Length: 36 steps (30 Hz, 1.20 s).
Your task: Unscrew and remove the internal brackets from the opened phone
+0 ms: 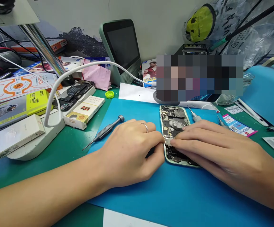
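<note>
An opened smartphone (175, 121) lies on the blue mat with its circuit board and inner parts exposed. My left hand (137, 148), wearing a ring, is curled, its thumb and index finger closed at the phone's left edge. From the right, my right hand (222, 148) reaches over the phone. Its fingers are drawn together, tips down at the inner parts near the middle; whatever they pinch is hidden. The phone's lower right side is covered by this hand. A grey precision screwdriver (106, 130) rests left of the phone, and another screwdriver (195, 116) lies above my right hand.
A white lamp base (54, 132) at left bears small boxes and another opened phone (75, 93). A white cable (87, 64) arches over them. Behind the blue mat (137, 110) stand a smart display (122, 47) and a pixelated area. A green cap (109, 94) lies nearby.
</note>
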Motion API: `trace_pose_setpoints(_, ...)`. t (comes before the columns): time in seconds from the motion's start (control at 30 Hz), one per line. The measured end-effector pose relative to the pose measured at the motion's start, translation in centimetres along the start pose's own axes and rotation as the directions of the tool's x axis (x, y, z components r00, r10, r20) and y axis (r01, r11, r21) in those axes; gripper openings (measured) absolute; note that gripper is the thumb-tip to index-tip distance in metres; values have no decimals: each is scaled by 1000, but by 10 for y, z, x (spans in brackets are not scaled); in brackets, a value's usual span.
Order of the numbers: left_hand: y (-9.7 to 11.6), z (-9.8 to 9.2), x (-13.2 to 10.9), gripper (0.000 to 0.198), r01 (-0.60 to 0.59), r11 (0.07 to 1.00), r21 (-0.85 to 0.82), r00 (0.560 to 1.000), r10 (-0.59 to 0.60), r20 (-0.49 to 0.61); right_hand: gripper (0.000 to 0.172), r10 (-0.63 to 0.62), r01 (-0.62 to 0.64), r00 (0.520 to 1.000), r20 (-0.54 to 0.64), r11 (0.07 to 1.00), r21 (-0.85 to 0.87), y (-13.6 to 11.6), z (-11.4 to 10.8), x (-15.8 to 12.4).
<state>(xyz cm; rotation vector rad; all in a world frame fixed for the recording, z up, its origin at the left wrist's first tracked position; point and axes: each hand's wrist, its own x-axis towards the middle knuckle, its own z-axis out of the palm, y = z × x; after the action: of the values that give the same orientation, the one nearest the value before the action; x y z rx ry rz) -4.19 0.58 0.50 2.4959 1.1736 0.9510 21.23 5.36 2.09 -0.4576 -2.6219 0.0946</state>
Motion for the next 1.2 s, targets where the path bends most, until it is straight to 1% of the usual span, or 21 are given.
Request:
trace_pose_setpoints(0.17, 0, 0, -1, 27, -3, 1000, 7, 1000, 3, -8, 23, -2, 2, 1000, -13, 1000, -17, 1, 0, -1)
trace_pose_setpoints(0.3, 0, 1, -1, 27, -8, 1000, 11, 1000, 8, -3, 23, -9, 9, 1000, 4, 1000, -27, 1, 1, -2)
trace_pose_setpoints(0.47, 1, 0, 0, 27, -6, 1000, 16, 1000, 6, -2, 23, -10, 9, 1000, -13, 999, -46, 1, 2, 1)
trace_pose_setpoints(0.63, 1, 1, -1, 26, -3, 1000, 27, 1000, 3, -1, 23, -7, 7, 1000, -8, 999, -39, 0, 2, 0)
trace_pose_setpoints(0.73, 0, 1, -1, 26, -6, 1000, 20, 1000, 6, -1, 24, -11, 11, 1000, 6, 998, -56, 1, 3, -4)
trace_pose_setpoints(0.8, -1, 1, 0, 27, -9, 1000, 18, 1000, 9, 0, 24, -21, 23, 999, 37, 998, -66, 2, 3, -6)
trace_pose_setpoints(0.9, 0, 1, 0, 27, -7, 1000, 19, 1000, 7, 2, 25, -43, 46, 997, 56, 997, -56, 4, 2, -8)
trace_pose_setpoints(1.1, 1, 1, -1, 26, -9, 1000, 19, 1000, 9, 14, 28, -65, 65, 998, 28, 998, -6, 5, 3, -3)
trace_pose_setpoints(1.2, 2, 1, -1, 26, -14, 1000, 19, 1000, 14, 14, 26, -52, 52, 998, 34, 999, -8, 4, 4, -2)
